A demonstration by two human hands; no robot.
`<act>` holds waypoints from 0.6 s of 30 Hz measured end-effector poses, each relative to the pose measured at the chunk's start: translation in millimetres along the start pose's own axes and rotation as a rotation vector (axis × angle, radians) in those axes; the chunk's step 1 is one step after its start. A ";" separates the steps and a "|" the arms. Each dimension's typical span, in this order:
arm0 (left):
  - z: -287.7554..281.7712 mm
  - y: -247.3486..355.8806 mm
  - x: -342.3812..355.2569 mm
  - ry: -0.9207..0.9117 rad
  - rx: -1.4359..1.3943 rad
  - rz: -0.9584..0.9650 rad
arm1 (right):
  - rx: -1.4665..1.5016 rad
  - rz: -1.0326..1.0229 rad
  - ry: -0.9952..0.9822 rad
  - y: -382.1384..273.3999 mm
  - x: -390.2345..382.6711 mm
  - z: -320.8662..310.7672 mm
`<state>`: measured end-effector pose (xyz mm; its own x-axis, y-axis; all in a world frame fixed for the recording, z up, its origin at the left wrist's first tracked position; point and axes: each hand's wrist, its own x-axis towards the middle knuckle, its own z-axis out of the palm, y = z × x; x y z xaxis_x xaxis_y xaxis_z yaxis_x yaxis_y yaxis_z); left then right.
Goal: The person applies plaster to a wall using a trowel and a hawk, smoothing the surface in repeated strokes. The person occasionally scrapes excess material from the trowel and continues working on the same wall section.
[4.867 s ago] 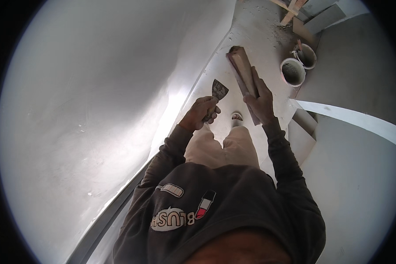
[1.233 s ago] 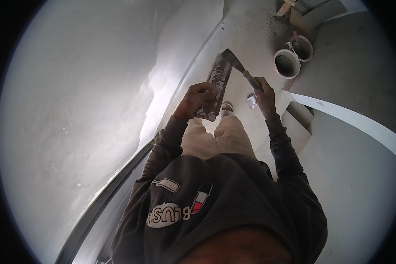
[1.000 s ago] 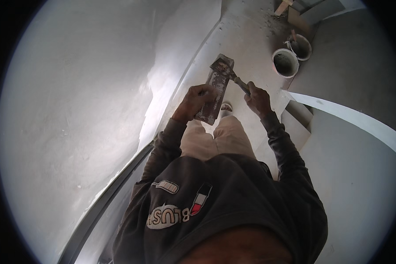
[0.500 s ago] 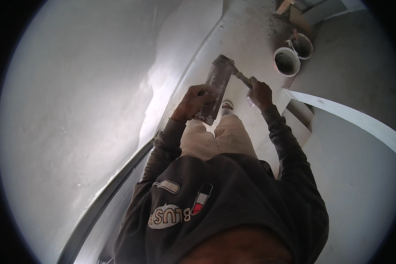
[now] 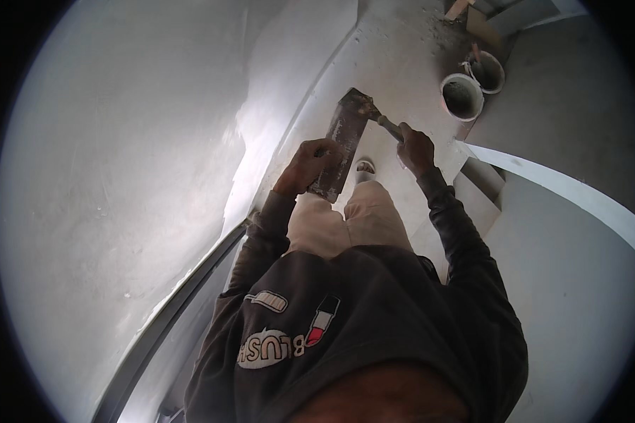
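Observation:
My left hand (image 5: 308, 167) is closed on a long rectangular plastering trowel (image 5: 348, 130). The trowel's broad dark face is smeared with pale residue and slants away from me above my legs. In my closed right hand (image 5: 416, 149) is the pale handle of a scraper (image 5: 390, 127). Its head lies against the trowel's far end, where brownish material shows; the exact shape of the scraper's edge is hard to make out. The trowel's own handle is mostly hidden by my left fingers.
A large pale wall (image 5: 134, 155) rises along my left, with a dark metal rail (image 5: 162, 317) at its lower edge. Far right stand a white bucket (image 5: 462, 97) and a second bucket (image 5: 488, 74) with a tool in it. Pale boards (image 5: 571, 183) lie at right.
The scraper's head has turned slightly against the trowel's far end, showing more brownish material there. Both hands have shifted only a little and keep their holds.

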<state>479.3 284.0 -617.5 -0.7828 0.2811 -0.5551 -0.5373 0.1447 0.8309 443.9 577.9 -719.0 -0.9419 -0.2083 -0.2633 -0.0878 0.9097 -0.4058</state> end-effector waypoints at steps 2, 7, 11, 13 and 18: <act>2.1 -3.2 -5.8 0.010 -0.004 0.025 | 0.250 0.087 0.031 -2.8 -3.6 1.5; 0.7 3.0 -5.2 -0.002 -0.098 0.033 | 1.324 0.383 -0.154 -25.4 -3.7 0.7; 9.3 -1.9 1.6 0.051 0.108 0.248 | 1.737 0.405 -0.125 -72.8 -3.0 -1.2; 15.6 -0.9 4.3 0.059 0.180 0.294 | 1.818 0.423 -0.054 -83.9 1.3 2.8; 25.0 1.1 4.1 0.083 0.350 0.314 | 1.759 0.537 0.037 -88.9 9.7 12.7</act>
<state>483.3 309.1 -617.9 -0.9203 0.2880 -0.2649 -0.1442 0.3798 0.9137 446.7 490.4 -696.5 -0.7582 -0.0278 -0.6515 0.5670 -0.5215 -0.6376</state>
